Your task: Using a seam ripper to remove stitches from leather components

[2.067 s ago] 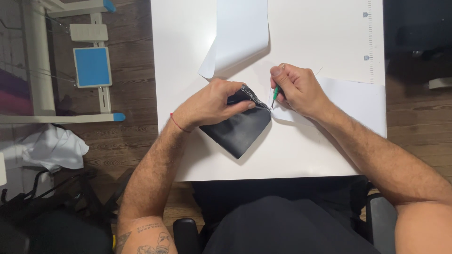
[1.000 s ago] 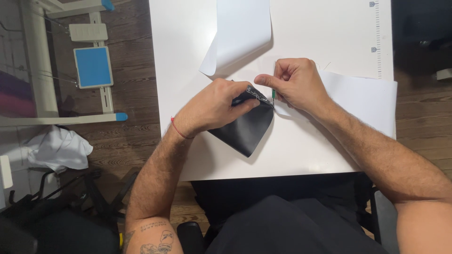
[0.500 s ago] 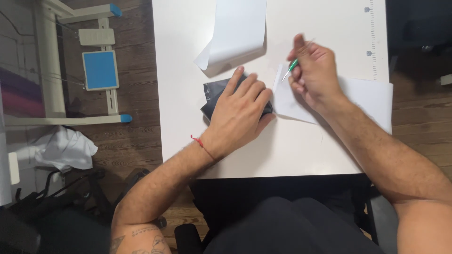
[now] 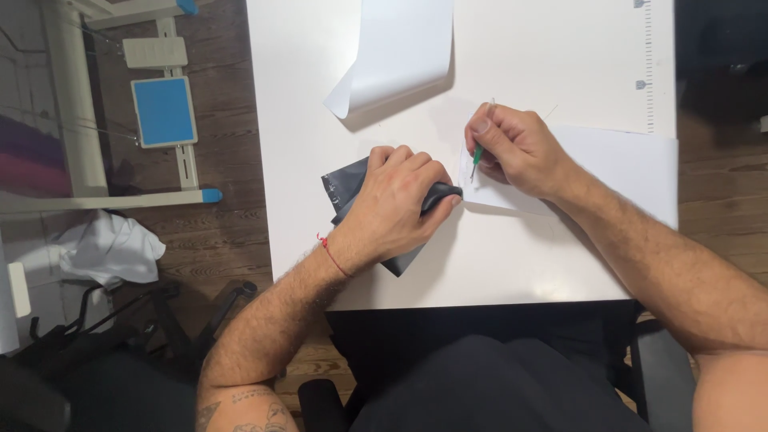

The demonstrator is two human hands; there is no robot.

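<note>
My left hand (image 4: 396,204) lies over a black pouch (image 4: 346,186) on the white table (image 4: 528,256), fingers curled around its right end. Most of the pouch is hidden under the hand; a corner sticks out at the left and another below. My right hand (image 4: 520,152) pinches a thin green tool (image 4: 477,158), tip pointing down onto a small white sheet of paper (image 4: 496,192). The two hands are a short gap apart.
A curled white sheet (image 4: 396,56) lies at the back of the table, and a larger white sheet (image 4: 624,172) under my right forearm. A printed scale (image 4: 648,64) runs along the right edge. Left of the table stand a white frame with a blue panel (image 4: 164,112) and crumpled cloth (image 4: 108,248).
Earlier both hands worked together at the pouch's corner. The right hand has drawn away to the right with the green tool, and the left hand has laid flat over the pouch.
</note>
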